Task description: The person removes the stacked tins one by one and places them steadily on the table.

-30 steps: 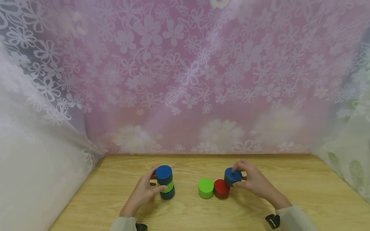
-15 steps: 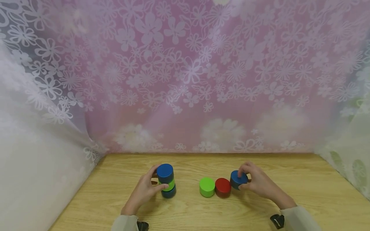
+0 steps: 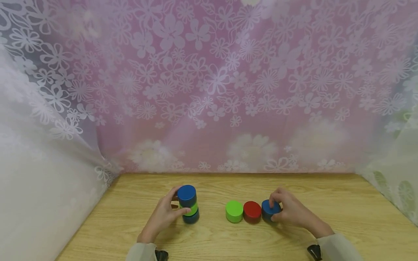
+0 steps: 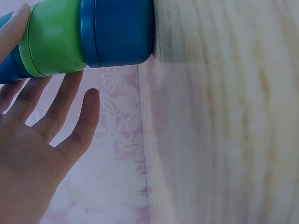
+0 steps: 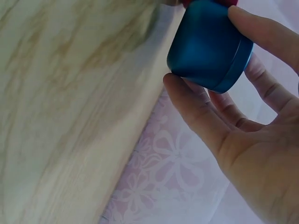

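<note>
A stack of three cylinders (image 3: pixel 188 205), blue over green over blue, stands left of centre on the wooden table (image 3: pixel 228 239). My left hand (image 3: pixel 164 216) cups it: the thumb touches the front and straight fingers reach behind, as the left wrist view shows of the hand (image 4: pixel 42 140) and the stack (image 4: pixel 88 37). To the right, a green cylinder (image 3: pixel 234 211), a red cylinder (image 3: pixel 252 211) and a blue cylinder (image 3: pixel 269 208) stand in a row. My right hand (image 3: pixel 290 213) pinches that blue cylinder (image 5: pixel 208 46) between thumb and fingers (image 5: pixel 261 32).
A pink flowered lace curtain (image 3: pixel 209 90) hangs behind the table. White cloth (image 3: pixel 39 181) closes the left side and a pale flowered drape (image 3: pixel 392 181) the right. Bare wood lies in front of both hands.
My right hand has carried the blue cylinder from above the red one down to the right, so it now sits beside the red. The left hand and stack have stayed put.
</note>
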Tool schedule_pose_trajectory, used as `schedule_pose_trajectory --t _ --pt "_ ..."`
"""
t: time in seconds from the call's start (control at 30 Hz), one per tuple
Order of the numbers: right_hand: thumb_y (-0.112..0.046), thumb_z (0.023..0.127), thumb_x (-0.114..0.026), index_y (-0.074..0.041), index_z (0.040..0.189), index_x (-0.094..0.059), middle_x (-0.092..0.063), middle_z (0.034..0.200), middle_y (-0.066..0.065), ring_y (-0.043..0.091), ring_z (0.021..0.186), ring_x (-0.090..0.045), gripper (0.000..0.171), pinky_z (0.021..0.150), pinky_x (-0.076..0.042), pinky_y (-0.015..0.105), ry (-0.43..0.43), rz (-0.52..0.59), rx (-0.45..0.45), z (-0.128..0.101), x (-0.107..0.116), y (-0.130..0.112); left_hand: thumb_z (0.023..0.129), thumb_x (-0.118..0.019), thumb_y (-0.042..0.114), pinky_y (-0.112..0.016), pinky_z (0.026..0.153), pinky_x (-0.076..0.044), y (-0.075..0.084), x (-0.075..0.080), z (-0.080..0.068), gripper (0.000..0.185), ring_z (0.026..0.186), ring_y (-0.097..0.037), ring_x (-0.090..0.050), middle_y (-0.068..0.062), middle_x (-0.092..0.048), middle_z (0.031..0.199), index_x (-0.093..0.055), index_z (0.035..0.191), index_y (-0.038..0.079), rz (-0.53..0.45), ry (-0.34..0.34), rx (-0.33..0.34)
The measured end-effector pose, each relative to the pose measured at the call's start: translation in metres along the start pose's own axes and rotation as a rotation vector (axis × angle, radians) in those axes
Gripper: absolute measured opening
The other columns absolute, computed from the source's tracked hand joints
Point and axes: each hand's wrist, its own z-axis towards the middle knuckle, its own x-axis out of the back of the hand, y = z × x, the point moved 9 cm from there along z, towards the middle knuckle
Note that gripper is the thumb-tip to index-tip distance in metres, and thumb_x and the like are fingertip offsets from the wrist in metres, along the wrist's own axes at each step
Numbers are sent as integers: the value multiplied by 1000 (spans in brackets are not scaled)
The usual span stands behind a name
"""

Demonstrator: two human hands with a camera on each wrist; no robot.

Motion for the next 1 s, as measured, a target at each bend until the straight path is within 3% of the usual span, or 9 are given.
schedule_pose_trajectory --t 0.23,0.77,1.0 --pt "0 70 -90 -13 83 -54 -48 96 3 26 92 -55 40 70 -48 35 -46 -8 -43 -1 -6 7 84 -85 11 -48 82 -57 1 1 0 68 112 -39 -62 -17 -64 126 -51 143 4 4 5 9" --pt "-1 75 -87 -11 84 -59 -50 99 4 26 92 -55 31 70 -48 33 -103 60 -43 -3 -8 9 83 -86 11 -46 83 -58 -2 0 1 71 113 -38 -62 -16 -64 126 -50 144 3 -22 10 36" --pt "-8 83 -83 -6 97 -58 -56 112 14 42 103 -58 28 74 -58 45 -126 136 4 0 -4 2 84 -85 11 -50 83 -57 -2 -1 1 71 112 -40 -62 -17 -64 126 -49 144 2 -1 -1 10"
